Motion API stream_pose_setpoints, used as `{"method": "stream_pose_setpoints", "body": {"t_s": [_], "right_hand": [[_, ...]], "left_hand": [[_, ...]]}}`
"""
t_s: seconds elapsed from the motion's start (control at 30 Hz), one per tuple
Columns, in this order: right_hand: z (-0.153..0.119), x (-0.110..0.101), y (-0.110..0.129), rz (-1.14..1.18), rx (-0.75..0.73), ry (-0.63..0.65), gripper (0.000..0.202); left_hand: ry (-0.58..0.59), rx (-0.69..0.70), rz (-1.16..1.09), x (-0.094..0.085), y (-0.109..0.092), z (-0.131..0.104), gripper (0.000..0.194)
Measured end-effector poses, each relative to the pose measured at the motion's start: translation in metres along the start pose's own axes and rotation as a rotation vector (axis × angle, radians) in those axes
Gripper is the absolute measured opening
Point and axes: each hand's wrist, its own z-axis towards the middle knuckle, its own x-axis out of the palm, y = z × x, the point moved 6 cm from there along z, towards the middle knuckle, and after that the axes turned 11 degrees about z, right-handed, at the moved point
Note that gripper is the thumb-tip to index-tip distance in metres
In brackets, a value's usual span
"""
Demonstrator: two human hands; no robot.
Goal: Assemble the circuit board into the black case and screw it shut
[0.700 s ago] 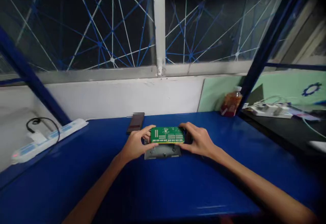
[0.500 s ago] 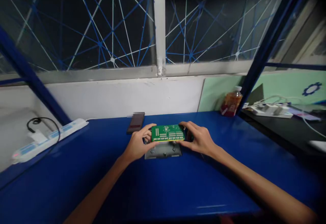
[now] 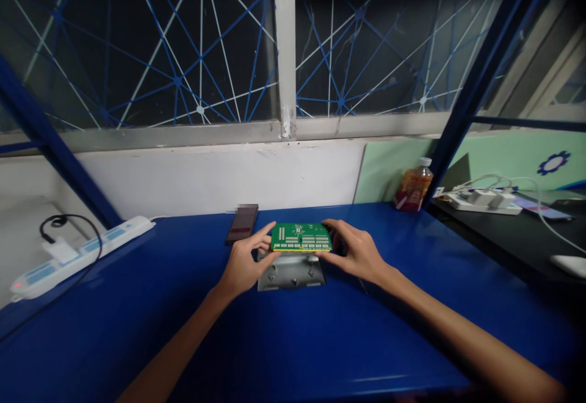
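Between my two hands is a green circuit board (image 3: 301, 237), held by its short ends with its yellow front edge toward me. My left hand (image 3: 247, 261) grips the left end, thumb at the lower corner and fingers along the upper one. At the other end, my right hand (image 3: 353, 245) pinches the board between thumb and fingers. Below the board lies a grey casing part (image 3: 293, 273) with small posts inside; the board hides its far portion. Something dark shows behind the board by my right fingers, too hidden to name.
A phone (image 3: 242, 223) lies behind my left hand on the blue table (image 3: 284, 342). On the left is a white power strip (image 3: 86, 256) with a black cable. A drink bottle (image 3: 414, 184) stands at the back right, near a black surface (image 3: 494, 238) carrying cables and chargers.
The board has tilted a little and shows more of its yellow front edge. More of the grey casing part is visible below it. Both hands keep their hold, and the camera view has shifted slightly.
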Motion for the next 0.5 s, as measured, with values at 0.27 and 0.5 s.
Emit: {"method": "stream_pose_setpoints", "body": {"t_s": [0.27, 0.5], "right_hand": [[0.003, 0.004, -0.006, 0.372, 0.247, 0.044, 0.035], [0.000, 0.015, -0.007, 0.724, 0.361, 0.116, 0.031]], "left_hand": [[-0.002, 0.047, 0.095, -0.003, -0.005, 0.002, 0.026], [0.035, -0.109, 0.008, 0.000, 0.004, 0.003, 0.031]]}}
